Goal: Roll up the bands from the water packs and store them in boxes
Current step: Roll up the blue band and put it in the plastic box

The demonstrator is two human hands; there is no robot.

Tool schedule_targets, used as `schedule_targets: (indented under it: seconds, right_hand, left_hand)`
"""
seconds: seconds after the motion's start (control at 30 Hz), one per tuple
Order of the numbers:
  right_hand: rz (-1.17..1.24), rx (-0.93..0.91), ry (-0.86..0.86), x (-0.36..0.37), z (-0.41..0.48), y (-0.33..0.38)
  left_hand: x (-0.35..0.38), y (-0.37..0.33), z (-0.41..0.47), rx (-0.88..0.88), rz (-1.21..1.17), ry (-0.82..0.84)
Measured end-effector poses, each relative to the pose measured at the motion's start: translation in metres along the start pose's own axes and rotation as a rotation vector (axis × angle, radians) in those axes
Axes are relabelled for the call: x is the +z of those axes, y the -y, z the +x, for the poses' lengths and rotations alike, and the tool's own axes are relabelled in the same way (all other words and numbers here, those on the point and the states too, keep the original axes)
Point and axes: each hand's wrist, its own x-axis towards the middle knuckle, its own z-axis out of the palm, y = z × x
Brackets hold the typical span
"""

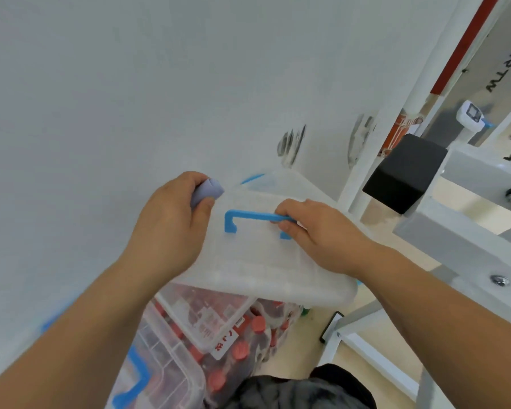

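Over bottles (239, 349), right hand (316, 231) holds lid handle (248, 215); left hand (171, 222) grips band (208, 188).

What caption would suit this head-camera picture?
Left hand grips a rolled band while right hand holds the box lid by its blue handle.

Left and far: wide white surface (130, 98), open room for passing hand.
Centre: translucent lid (263, 261) held tilted, right hand (322, 234) gripping its blue handle (248, 216); lid blocks way down to whatever lies under it.
At lid's far-left corner: left hand (171, 228) gripping rolled band (207, 190), just beside box rim (281, 180) showing past lid's far edge.
Right: white post (375, 128), black block (404, 172), metal frame (469, 231) crowd close to lid; little room.
Near: second box (160, 364) and red-capped bottles (239, 349) fill space between forearms.
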Motion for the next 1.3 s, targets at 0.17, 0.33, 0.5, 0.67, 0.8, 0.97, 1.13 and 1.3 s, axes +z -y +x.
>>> schedule_targets:
  seconds: [0.17,0.33,0.5,0.67,0.8,0.97,1.13,1.3]
  right_hand:
    - [-0.033,-0.173,0.055,0.022,0.017,0.018]
    - [0.003,-0.201,0.138,0.022,0.012,0.015]
    - [-0.062,-0.338,0.154,0.038,0.016,0.032]
    - [-0.079,-0.465,0.158,0.066,0.052,0.066]
    - [-0.090,-0.523,0.213,0.092,0.067,0.078]
    - [-0.040,-0.466,0.309,0.113,0.063,0.077]
    - [0.167,-0.254,0.177,0.095,0.053,0.062]
    - [0.459,-0.056,-0.047,0.059,0.038,0.038]
  left_hand:
    - [-0.021,0.002,-0.027,-0.080,0.058,0.049]
    - [-0.033,0.014,-0.061,-0.185,0.069,0.074]
    - [-0.034,0.018,-0.080,-0.252,0.090,0.082]
    - [-0.042,0.027,-0.092,-0.333,0.148,0.015]
    - [-0.049,0.036,-0.102,-0.421,0.182,-0.004]
    - [-0.044,0.036,-0.104,-0.427,0.107,-0.001]
    - [-0.029,0.028,-0.086,-0.353,0.029,0.043]
    - [-0.004,0.008,-0.051,-0.230,-0.082,0.126]
